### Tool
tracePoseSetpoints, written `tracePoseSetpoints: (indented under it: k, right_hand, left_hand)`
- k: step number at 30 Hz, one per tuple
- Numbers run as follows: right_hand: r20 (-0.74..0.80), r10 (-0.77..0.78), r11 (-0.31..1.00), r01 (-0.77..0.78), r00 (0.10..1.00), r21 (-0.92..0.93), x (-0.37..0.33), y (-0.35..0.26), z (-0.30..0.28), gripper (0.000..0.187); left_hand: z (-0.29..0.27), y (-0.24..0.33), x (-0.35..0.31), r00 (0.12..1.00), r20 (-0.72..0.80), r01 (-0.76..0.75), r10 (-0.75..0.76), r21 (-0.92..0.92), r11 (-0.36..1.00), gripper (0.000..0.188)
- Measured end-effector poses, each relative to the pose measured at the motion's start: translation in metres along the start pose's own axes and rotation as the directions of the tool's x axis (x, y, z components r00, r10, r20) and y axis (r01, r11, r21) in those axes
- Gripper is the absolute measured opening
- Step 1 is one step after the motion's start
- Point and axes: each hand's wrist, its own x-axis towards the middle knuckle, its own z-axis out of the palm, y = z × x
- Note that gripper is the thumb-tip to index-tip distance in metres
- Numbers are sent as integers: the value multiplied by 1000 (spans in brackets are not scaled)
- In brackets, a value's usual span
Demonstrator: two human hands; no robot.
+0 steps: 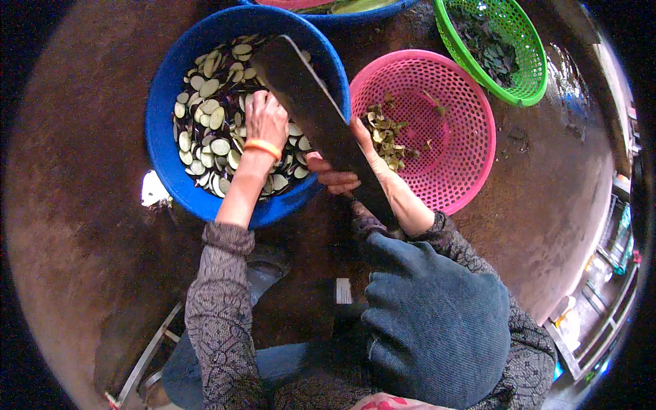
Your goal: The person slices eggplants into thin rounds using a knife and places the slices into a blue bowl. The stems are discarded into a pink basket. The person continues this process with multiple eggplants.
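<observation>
A blue basin point(156, 137) holds many thin oval slices of purple-skinned eggplant point(209, 87). Over these slices is my left hand point(267, 124), knuckles up and fingers bent down together. Its fingertips are hidden, so what they hold cannot be made out. An orange band circles that wrist. My right hand point(339, 179) grips a long dark board point(318, 116) from its edges, thumb on one side and fingers on the other. The board slants from near my right knee across the basin's rim, its far end above the slices.
A pink perforated basket point(471, 130) with eggplant caps point(387, 140) stands right of the basin. Farther right is a green basket point(541, 72) of dark leaves. Another blue tub point(355, 17) is at the top edge. A metal rack point(601, 294) stands at the right.
</observation>
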Motion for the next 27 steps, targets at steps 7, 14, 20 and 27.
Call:
tracePoseSetpoints:
  k: [7, 14, 20, 27]
  right_hand:
    - [-247, -183, 922, 79, 952, -378, -10, -6, 11, 75]
    - [-208, -389, 724, 158, 897, -671, -6, 2, 55, 92]
    - [-100, -331, 666, 158, 938, -729, -13, 0, 63, 117]
    - [54, -183, 676, 165, 982, -718, -12, 0, 70, 104]
  left_hand:
    - [7, -27, -11, 923, 215, 374, -320, -298, 878, 28]
    - [-82, 4, -47, 686, 668, 315, -288, -630, -710, 45]
    - [-109, 33, -41, 721, 644, 284, -255, -611, -739, 45]
    - [-114, 43, -49, 704, 638, 247, -312, -632, -735, 45]
